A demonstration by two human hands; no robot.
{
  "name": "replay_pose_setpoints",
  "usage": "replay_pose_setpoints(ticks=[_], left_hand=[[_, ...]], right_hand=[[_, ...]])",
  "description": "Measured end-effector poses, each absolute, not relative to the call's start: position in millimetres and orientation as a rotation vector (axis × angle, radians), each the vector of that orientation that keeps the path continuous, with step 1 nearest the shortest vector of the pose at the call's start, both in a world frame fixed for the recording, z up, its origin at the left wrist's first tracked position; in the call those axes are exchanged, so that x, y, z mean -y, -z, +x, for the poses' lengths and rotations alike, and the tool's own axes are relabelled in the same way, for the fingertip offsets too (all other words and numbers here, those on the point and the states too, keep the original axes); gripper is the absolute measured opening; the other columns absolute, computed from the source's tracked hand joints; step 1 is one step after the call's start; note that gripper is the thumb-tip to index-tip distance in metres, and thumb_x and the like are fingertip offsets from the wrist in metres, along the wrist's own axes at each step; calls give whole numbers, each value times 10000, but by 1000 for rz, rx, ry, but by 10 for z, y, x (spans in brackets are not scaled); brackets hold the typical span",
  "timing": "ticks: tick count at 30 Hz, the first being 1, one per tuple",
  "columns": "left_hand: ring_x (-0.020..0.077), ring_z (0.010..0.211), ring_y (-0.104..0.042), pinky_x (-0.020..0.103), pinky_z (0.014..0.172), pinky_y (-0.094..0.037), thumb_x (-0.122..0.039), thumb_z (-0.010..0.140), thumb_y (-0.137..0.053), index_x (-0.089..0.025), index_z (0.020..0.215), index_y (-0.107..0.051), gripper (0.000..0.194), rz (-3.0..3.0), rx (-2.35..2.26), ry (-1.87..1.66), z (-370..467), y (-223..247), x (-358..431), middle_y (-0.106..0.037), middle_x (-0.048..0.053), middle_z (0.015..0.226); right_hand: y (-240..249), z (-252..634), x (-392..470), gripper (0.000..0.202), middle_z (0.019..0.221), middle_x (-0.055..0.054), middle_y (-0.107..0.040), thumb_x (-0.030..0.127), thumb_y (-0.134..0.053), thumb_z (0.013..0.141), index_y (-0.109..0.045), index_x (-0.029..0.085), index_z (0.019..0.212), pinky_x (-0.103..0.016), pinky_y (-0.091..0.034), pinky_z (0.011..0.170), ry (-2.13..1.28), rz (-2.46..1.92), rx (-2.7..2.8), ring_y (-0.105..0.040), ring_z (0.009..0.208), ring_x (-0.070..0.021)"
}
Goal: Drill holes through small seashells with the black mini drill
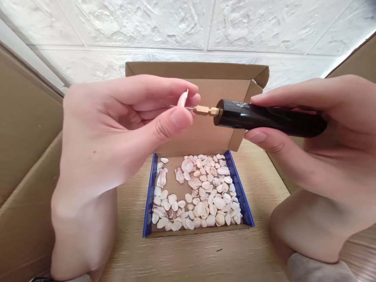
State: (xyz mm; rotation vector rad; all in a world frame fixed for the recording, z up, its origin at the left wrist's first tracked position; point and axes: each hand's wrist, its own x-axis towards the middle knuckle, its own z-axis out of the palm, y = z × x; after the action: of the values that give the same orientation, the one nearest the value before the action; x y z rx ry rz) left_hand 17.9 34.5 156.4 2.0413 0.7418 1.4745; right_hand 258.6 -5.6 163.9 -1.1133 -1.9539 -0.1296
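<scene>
Between thumb and fingers, my left hand (pixel 117 129) pinches a small whitish seashell (pixel 182 98), held on edge. My right hand (pixel 317 145) is wrapped round a black handheld mini drill (pixel 264 117) with a brass chuck (pixel 205 111). The drill lies roughly level and points left at the shell. Its thin bit runs through the shell, and the tip shows on the far side, in front of my left fingers. Below both hands, many more shells (pixel 211 201) lie in an open cardboard box (pixel 173 186) with blue side walls.
The box's brown lid (pixel 202 137) stands raised at the back, before a white textured brick-pattern wall (pixel 147 27). Cardboard panels (pixel 26 129) rise at left and right. Under the box is a wood-grain tabletop (pixel 182 258), with a small dark sliver (pixel 219 250) near the front.
</scene>
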Motion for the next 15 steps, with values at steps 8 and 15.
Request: replay_pose_setpoints(ticks=[8,15], left_hand=[[250,841,-748,380,756,-684,-247,806,-773,-150,1046,-775,259,1953,-803,-1530,182,-1585,-334,-772,69,1003],[286,878,-748,407,716,-678,-303,823,-757,-175,1045,-773,256,1983,-809,-1506,188,-1583,-338,-769,68,1010]], right_hand=[[-1604,2600,93,294,1006,49,-757,342,-765,737,-731,400,1023,-397,-477,659,100,-1246,1816,-697,846,-251],[-1639,2607,121,242,989,68,-751,389,-737,769,-716,445,1004,-400,-484,672,82,-1297,1829,-694,851,-246]])
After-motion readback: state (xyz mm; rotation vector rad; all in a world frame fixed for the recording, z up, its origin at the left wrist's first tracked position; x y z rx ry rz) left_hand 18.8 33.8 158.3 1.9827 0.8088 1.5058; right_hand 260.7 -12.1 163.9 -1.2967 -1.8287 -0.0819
